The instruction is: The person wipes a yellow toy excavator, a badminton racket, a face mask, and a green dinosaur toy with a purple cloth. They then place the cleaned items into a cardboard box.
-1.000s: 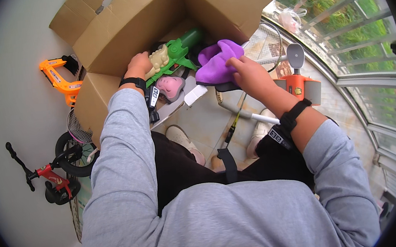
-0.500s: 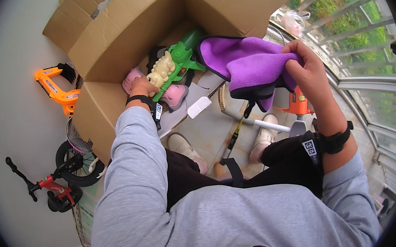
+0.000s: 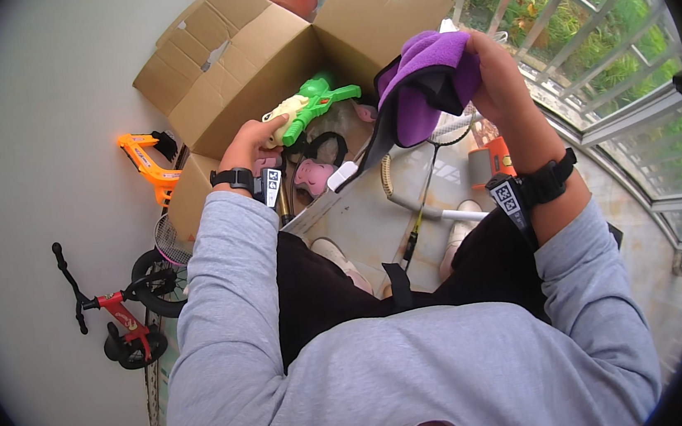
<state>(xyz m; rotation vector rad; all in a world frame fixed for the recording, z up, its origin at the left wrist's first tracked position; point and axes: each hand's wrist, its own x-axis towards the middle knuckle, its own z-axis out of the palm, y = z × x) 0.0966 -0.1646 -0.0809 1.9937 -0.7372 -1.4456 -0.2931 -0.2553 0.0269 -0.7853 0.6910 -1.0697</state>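
Note:
My left hand grips a green and cream toy gun over the open cardboard box. My right hand holds a purple and black bag up in the air to the right of the box. Inside the box lie a pink toy and black straps. Both wrists wear black bands with tags.
An orange toy lies left of the box. A small red and black balance bike stands by the white wall at the left. A scooter with an orange part lies on the tiled floor. A metal window grille runs along the right.
My right hand has lifted the purple bag out of the box and up to the right. My left hand has closed on the green toy gun and raised it.

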